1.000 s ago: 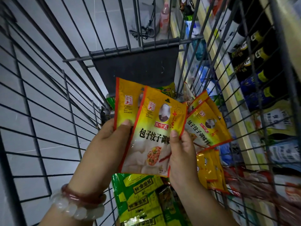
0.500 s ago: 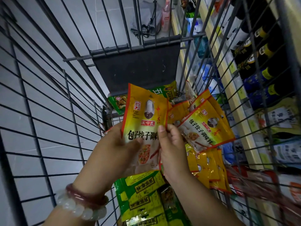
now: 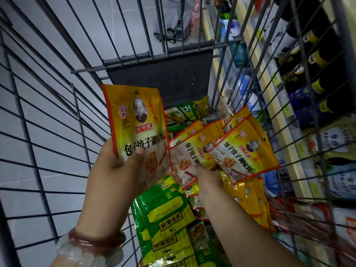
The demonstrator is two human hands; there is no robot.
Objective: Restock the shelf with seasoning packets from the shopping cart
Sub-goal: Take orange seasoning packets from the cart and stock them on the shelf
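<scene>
My left hand (image 3: pixel 113 170) grips a yellow seasoning packet (image 3: pixel 137 122) upright inside the wire shopping cart (image 3: pixel 57 116), thumb across its front. My right hand (image 3: pixel 207 177) reaches down into the pile and touches the lower edge of another yellow packet (image 3: pixel 189 153); its fingers are hidden under the packets. More yellow packets (image 3: pixel 244 151) fan out to the right, with several lower down (image 3: pixel 248 199). Green packets (image 3: pixel 165 214) lie at the cart's near end. The shelf (image 3: pixel 285 135) runs along the right, seen through the cart's bars.
Dark bottles (image 3: pixel 312 60) and bagged goods fill the shelf beyond the cart's right side. A green packet (image 3: pixel 188 110) lies at the cart's far end under the dark flap (image 3: pixel 163 78). A grey tiled floor shows on the left, with a bag and pink bottle (image 3: pixel 195 16) farther off.
My right hand let go of the held packet and dropped down into the pile. My left hand shifted left and keeps the packet, now held higher and upright.
</scene>
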